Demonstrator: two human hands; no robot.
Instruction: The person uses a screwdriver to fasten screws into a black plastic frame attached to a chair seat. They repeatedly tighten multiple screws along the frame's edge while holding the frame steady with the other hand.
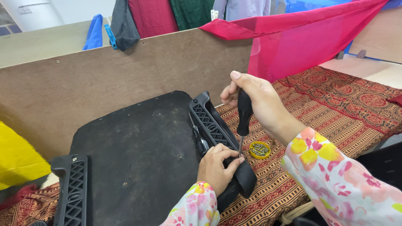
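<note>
Over patterned cloth (335,109), right hand (255,98) grips screwdriver (243,115) upright.

Two bare hands reach in from the near right, both forearms in floral sleeves. The right hand (255,98) is raised, fingers curled in a closed grip, thumb pointing up. The left hand (217,167) sits lower and nearer, palm down, fingers bent, fingertips pinched together just below the right hand.

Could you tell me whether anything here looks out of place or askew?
One thing: a second screwdriver lies loose on the black seat panel, beside the left hand. The yellow cap keeps the screws together; nothing looks spilled or damaged.
</note>
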